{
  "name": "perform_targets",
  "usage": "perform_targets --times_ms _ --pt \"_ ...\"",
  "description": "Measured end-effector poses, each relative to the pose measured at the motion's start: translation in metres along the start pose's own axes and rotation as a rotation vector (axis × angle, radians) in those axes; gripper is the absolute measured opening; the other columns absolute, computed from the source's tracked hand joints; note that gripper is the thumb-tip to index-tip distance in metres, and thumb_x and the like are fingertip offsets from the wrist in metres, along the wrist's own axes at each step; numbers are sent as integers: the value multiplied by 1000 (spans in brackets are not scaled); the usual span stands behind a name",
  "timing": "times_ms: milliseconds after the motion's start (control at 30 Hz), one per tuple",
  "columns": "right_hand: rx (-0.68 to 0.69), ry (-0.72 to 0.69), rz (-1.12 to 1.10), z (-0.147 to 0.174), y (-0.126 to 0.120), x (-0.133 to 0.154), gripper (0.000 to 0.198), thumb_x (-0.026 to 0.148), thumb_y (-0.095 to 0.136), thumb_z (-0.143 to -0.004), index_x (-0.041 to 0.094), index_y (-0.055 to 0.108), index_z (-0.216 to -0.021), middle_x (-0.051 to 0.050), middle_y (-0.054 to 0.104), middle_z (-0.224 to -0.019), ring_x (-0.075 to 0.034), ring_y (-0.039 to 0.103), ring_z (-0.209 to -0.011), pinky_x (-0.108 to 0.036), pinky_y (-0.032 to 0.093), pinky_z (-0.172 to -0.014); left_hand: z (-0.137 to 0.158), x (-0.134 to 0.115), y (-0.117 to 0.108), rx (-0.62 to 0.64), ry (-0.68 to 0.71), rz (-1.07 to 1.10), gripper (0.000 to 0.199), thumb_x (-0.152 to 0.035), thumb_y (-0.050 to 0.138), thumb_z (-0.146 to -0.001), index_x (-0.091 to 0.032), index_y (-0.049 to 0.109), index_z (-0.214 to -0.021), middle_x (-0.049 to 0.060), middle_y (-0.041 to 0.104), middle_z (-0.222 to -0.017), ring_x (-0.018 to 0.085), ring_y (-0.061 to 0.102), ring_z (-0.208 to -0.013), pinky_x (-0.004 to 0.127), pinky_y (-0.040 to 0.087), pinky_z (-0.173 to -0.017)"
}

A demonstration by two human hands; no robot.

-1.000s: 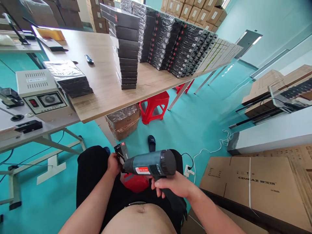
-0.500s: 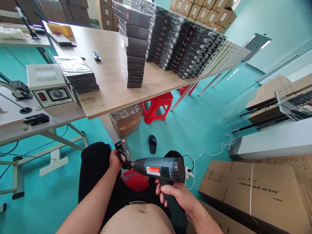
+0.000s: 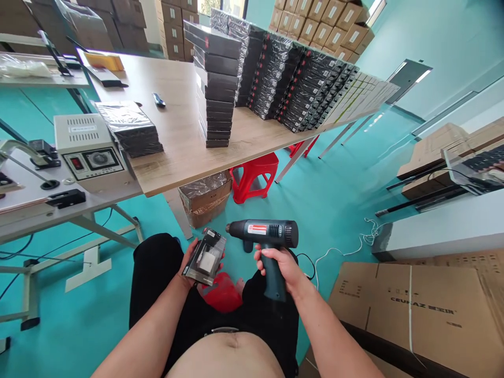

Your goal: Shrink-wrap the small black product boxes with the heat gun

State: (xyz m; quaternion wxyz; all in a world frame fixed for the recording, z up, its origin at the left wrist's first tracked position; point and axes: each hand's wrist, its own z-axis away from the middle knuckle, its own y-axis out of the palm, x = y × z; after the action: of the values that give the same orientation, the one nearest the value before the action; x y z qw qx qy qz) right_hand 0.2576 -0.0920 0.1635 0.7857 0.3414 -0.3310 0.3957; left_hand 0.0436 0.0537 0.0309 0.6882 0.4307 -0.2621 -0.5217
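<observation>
A dark heat gun (image 3: 262, 231) with a red-and-white label is gripped by its handle in my right hand (image 3: 277, 262). Its nozzle points left, a little above and apart from a small black box (image 3: 205, 257). My left hand (image 3: 188, 260) holds that box from the left and below, with its broad face turned up. A pale square patch shows on that face, and shiny film seems to cover the box. Both hands are over my lap, in front of a red seat (image 3: 222, 294) between my legs.
Stacked black boxes (image 3: 218, 94) stand on the wooden table (image 3: 173, 142), beside a wrapped pile (image 3: 129, 128). A control unit (image 3: 92, 152) sits at left. Below are a carton (image 3: 207, 202) and red stool (image 3: 255, 176). Large cartons (image 3: 394, 299) and a white cord (image 3: 334, 248) lie right.
My right hand has raised the heat gun, moving its nozzle up and away from the box. My left hand has turned the box so its broad face shows more.
</observation>
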Motion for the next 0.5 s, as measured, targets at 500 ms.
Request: perform_targets --times_ms 500 --pt "244 31 214 9 24 19 30 29 66 -73 14 65 -98 -5 69 -81 -14 62 -61 -26 49 -52 -11 -3 -15 -294 106 -16 35 -33 57 -81 -12 65 -107 15 73 -84 36 70 -83 49 56 -70"
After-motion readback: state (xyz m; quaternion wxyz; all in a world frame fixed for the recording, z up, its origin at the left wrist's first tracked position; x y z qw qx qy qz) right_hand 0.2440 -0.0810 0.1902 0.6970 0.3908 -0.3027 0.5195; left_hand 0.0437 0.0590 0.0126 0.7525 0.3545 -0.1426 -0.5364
